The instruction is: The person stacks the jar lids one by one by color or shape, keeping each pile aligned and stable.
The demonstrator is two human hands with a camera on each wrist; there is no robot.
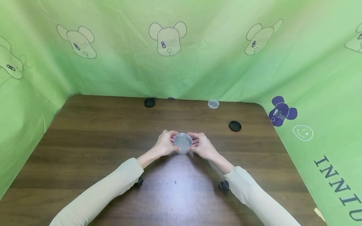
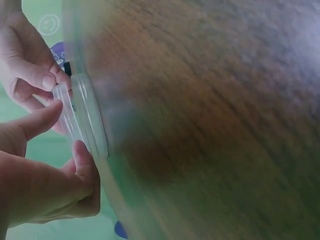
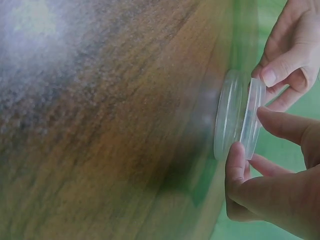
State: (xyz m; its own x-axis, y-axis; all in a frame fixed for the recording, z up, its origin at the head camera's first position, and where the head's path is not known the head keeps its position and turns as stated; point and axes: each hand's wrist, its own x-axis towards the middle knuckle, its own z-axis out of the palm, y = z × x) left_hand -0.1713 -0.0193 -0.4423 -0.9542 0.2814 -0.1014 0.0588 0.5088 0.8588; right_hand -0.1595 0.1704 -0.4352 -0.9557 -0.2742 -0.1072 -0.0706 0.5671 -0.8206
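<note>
Clear rimmed disc [image 1: 183, 142] pinched from both sides

On my feed, the left hand [image 1: 164, 143] pinches the disc's left rim between thumb and fingers, and the right hand [image 1: 205, 147] pinches its right rim the same way. They hold it about midway between the left and right edges of the wood-grain worktop [image 1: 99, 135], well in from the far edge. The right wrist view shows me a lower clear disc [image 3: 228, 117] just beneath; I cannot tell whether the two touch. Near the far edge lie a black disc [image 1: 149, 102] and, right of it, a pale rimmed disc [image 1: 213, 104]. A second black disc [image 1: 235, 126] lies towards the far right corner.
</note>
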